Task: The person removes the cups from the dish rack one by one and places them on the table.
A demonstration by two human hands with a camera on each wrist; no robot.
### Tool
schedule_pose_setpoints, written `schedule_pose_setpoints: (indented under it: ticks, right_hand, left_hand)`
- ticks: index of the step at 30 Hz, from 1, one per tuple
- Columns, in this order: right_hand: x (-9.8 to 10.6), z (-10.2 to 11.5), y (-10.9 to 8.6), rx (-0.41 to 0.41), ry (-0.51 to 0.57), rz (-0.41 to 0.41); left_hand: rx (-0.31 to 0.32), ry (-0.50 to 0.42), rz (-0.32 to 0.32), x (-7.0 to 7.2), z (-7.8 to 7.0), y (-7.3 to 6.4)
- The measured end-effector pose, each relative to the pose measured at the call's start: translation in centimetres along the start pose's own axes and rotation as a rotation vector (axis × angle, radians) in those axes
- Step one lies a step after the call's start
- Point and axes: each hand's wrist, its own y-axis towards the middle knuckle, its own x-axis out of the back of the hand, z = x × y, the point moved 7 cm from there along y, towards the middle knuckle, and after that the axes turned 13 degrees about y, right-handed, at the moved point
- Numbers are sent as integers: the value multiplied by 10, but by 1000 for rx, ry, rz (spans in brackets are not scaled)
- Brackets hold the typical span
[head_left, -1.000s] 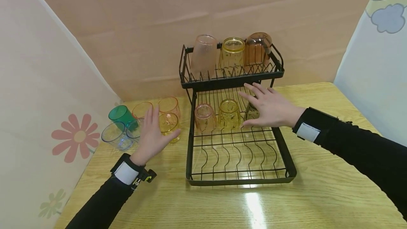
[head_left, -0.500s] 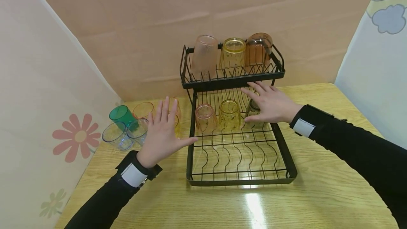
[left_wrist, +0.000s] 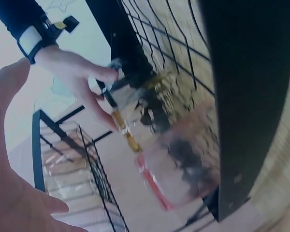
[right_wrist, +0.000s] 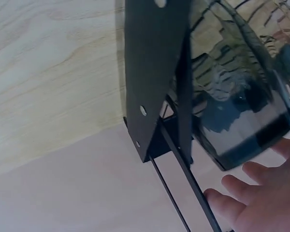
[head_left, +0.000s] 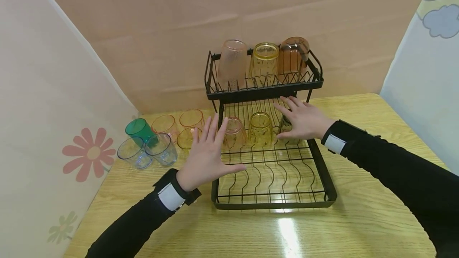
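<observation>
My left hand (head_left: 208, 156) hovers with fingers and thumb spread over the left edge of a black two-tier dish rack (head_left: 214, 188), overlapping the pink glass (head_left: 234, 134) in the head view. A yellow glass (head_left: 261, 130) and a dark grey glass (right_wrist: 241, 106) stand upside down beside the pink one on the lower tier. At the grey glass, my right hand (head_left: 305, 120) has its fingers spread, thumb in front of it, covering part of it. In the right wrist view its fingertips (right_wrist: 251, 169) lie right by the glass's upturned base.
Left of the rack, several glasses stand mouth up on the wooden table (head_left: 251, 234): a green one (head_left: 139, 130), blue-rimmed ones (head_left: 163, 150), orange-rimmed ones (head_left: 191, 118) and a yellow-rimmed one (head_left: 184, 138). Three upturned glasses, including a tall pink one (head_left: 232, 67), occupy the upper tier.
My left hand has moved right from above the loose glasses to the rack's left edge, staying spread. My right hand has shifted only slightly by the grey glass. The glasses stay put.
</observation>
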Motion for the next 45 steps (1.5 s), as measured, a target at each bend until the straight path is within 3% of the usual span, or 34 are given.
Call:
schedule_pose_setpoints:
  ticks: [6, 10, 16, 22, 29, 37, 45]
  right_hand:
    - [-12, -7, 0, -28, 20, 27]
    - [-16, -11, 3, -8, 6, 2]
    - [-14, -11, 7, 50, -22, -82]
    - [-12, -13, 6, 65, -19, -98]
    - [12, -8, -4, 24, 15, -177]
    - [48, 17, -16, 60, 41, -297]
    - [59, 36, -15, 6, 51, -231]
  left_hand:
    - [-53, -52, 38, -9, -19, 4]
    - [-83, -52, 38, -11, -27, 6]
    - [-92, -63, 34, -13, -29, 6]
    - [-98, -75, 55, -15, -31, 7]
    - [-107, -84, 62, -15, -33, 7]
    - [-85, -102, 75, -12, -28, 5]
    - [-46, -169, 70, -9, -18, 2]
